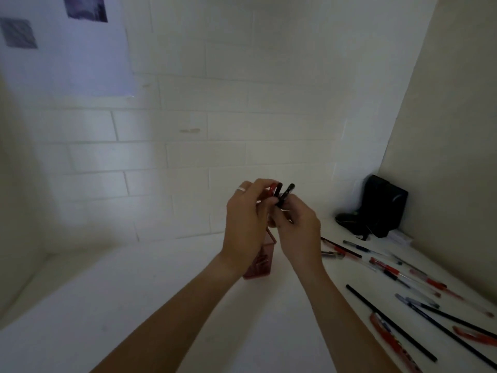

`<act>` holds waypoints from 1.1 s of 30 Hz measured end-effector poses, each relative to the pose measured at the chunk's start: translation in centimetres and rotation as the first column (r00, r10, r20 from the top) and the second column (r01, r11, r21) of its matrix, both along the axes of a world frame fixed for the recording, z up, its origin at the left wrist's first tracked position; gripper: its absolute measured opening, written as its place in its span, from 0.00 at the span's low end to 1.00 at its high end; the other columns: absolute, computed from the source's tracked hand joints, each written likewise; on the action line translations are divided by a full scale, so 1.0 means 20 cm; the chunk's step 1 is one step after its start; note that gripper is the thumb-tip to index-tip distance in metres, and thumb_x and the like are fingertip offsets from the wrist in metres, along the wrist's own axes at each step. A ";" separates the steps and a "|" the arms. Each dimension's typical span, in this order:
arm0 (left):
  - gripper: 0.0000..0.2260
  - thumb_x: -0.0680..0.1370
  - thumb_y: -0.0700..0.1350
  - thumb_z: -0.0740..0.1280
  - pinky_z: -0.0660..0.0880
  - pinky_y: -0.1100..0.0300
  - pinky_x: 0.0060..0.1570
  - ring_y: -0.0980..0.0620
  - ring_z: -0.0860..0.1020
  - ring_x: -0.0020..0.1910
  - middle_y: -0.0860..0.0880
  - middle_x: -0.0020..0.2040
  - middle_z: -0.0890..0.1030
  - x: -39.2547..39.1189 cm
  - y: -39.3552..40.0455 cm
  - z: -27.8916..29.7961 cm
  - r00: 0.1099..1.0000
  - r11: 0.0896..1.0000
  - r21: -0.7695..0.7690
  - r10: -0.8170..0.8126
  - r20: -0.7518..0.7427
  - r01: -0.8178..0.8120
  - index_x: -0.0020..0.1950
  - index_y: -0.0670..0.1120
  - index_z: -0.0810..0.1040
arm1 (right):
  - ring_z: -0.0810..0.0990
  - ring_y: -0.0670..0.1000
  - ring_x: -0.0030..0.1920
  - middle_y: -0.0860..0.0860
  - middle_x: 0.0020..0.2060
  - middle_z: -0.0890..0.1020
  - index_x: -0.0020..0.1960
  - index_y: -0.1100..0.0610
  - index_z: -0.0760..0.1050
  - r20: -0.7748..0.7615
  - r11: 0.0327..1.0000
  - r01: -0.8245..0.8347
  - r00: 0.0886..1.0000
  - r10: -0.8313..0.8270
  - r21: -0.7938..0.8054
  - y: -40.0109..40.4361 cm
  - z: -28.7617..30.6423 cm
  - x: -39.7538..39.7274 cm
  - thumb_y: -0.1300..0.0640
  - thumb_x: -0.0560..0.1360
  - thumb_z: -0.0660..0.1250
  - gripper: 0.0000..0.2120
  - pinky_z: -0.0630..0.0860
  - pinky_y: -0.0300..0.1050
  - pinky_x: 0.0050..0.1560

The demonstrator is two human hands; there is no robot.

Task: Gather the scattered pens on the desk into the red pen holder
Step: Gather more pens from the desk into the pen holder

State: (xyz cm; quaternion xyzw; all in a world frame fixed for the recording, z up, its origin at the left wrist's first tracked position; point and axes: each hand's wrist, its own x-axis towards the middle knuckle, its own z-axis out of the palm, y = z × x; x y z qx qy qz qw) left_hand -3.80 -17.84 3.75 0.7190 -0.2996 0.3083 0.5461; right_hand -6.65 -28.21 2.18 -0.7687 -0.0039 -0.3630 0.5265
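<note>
Bunching a few pens (279,196) upright, the left hand (246,224) and right hand (298,227) are both clamping them directly above the red pen holder (259,265). Light, stiff and slick, they are probably best pinched mid-barrel; more scattered pens (390,273) are lying on the desk (161,305) to the right.

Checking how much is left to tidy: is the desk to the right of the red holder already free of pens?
No, many scattered pens lie on the desk, right of the red pen holder.

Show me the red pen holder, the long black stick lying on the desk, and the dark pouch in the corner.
red pen holder (265,266): head view, front mesh wall.
long black stick (390,322): head view, middle of shaft.
dark pouch (383,208): head view, front face.
</note>
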 end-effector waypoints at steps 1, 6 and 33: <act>0.12 0.78 0.33 0.68 0.73 0.78 0.40 0.66 0.79 0.46 0.48 0.47 0.80 0.02 0.00 -0.02 1.000 1.000 0.014 -0.003 -0.018 0.003 0.58 0.46 0.81 | 0.85 0.45 0.40 0.44 0.39 0.86 0.49 0.51 0.81 -0.015 1.000 0.006 1.000 -0.006 0.010 0.00 -0.03 0.03 0.57 0.79 0.67 0.05 0.83 0.45 0.44; 0.14 0.78 0.35 0.67 0.77 0.58 0.51 0.54 0.81 0.46 0.51 0.45 0.84 0.17 -0.01 -0.18 0.990 0.986 0.156 0.078 -0.121 -0.059 0.59 0.50 0.78 | 0.83 0.45 0.40 0.45 0.40 0.85 0.49 0.51 0.82 -0.159 0.995 0.020 0.987 -0.036 -0.097 -0.04 -0.18 0.13 0.56 0.77 0.69 0.04 0.77 0.38 0.40; 0.10 0.82 0.54 0.61 0.79 0.61 0.52 0.58 0.80 0.51 0.50 0.53 0.81 0.28 0.00 -0.55 0.849 0.996 0.093 0.051 -0.525 -0.002 0.60 0.51 0.73 | 0.81 0.47 0.45 0.48 0.47 0.84 0.60 0.51 0.80 -0.337 0.986 -0.046 0.942 -0.010 -0.159 -0.03 -0.39 0.25 0.54 0.83 0.59 0.12 0.69 0.23 0.37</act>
